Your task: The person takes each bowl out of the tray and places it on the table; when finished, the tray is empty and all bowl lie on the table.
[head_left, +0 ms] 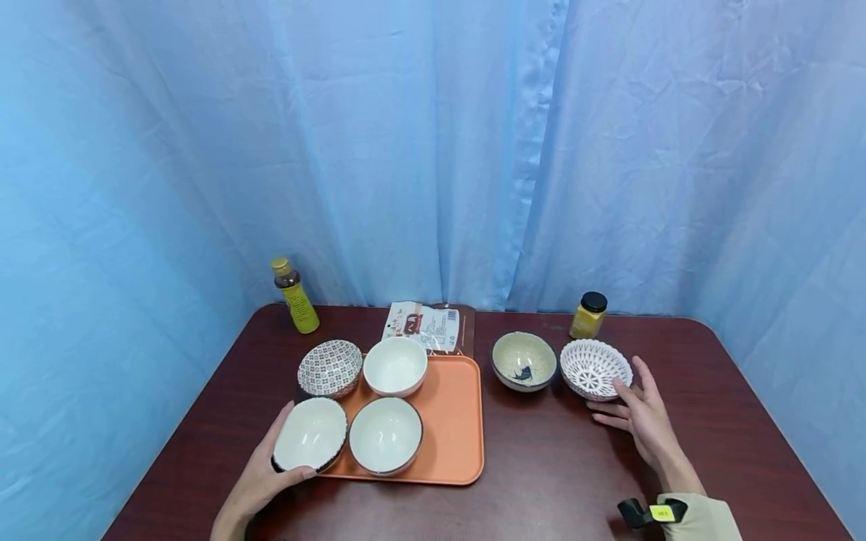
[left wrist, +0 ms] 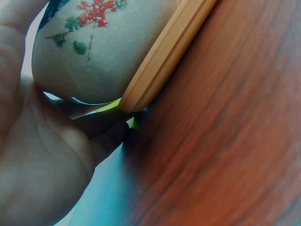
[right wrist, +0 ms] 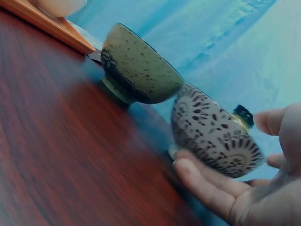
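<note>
My left hand (head_left: pixel 260 469) curves round the left and front sides of a white bowl (head_left: pixel 311 433) with a dark outer edge. In the left wrist view this bowl shows red and green flowers (left wrist: pixel 96 13) on its outside, close over the tray's rim. My right hand (head_left: pixel 643 417) has its fingers spread at the right side of a patterned bowl (head_left: pixel 595 369). In the right wrist view, fingertips (right wrist: pixel 188 169) lie low against that bowl's wall, while another finger stands apart above its rim. A speckled green-grey bowl (head_left: pixel 524 361) is just left of it.
An orange tray (head_left: pixel 456 421) carries white bowls (head_left: pixel 386 436) (head_left: pixel 395 366) and a grey patterned bowl (head_left: pixel 330 368) at its left side. Behind are a yellow-labelled bottle (head_left: pixel 298 300), a plastic food packet (head_left: pixel 433 327) and a black-lidded yellow jar (head_left: pixel 588 315). Blue curtains (head_left: pixel 379 150) surround the dark table.
</note>
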`<state>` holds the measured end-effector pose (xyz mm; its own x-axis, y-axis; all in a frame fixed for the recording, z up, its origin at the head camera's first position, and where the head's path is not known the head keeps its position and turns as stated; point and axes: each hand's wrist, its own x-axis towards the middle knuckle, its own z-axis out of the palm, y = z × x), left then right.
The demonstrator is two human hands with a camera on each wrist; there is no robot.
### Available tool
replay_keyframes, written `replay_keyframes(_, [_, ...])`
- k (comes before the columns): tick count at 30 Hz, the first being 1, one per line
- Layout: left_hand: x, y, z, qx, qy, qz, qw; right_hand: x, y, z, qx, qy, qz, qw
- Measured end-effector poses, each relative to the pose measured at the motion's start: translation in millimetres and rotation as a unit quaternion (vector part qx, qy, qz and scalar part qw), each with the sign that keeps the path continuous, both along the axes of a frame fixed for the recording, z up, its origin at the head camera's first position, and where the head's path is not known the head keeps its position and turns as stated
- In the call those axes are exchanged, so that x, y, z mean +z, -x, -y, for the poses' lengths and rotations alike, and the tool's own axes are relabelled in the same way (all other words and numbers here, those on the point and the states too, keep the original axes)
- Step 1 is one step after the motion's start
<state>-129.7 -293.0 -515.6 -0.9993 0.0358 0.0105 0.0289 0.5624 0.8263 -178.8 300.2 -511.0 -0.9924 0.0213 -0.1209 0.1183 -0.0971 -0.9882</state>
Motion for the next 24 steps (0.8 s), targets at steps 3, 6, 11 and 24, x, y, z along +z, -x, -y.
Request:
replay_keyframes(3, [-0.3, 0.2, -0.3, -0.001, -0.004, 0.001, 1.0, 6.2, -3.5, -4.8, -0.005, -0.039, 0.02, 0.999])
replay_keyframes(6, [-0.5, 0.3, -0.4, -0.002, -0.008, 0.0, 1.0, 17.6, -8.2, -10.2, -0.035, -0.086, 0.028, 0.9953])
replay_keyframes(11, [0.1, 0.7, -0.4, -0.003, -0.012, -0.001, 0.9999, 43.9, -18.3, -14.4, -0.097, -0.167, 0.012, 0.9812])
replay_keyframes(24, [-1.0, 0.5, -0.6, -0.002, -0.021, 0.003, 0.9998, 71.5, 3.6, 78.3, 0.033, -0.078, -0.099, 0.9915])
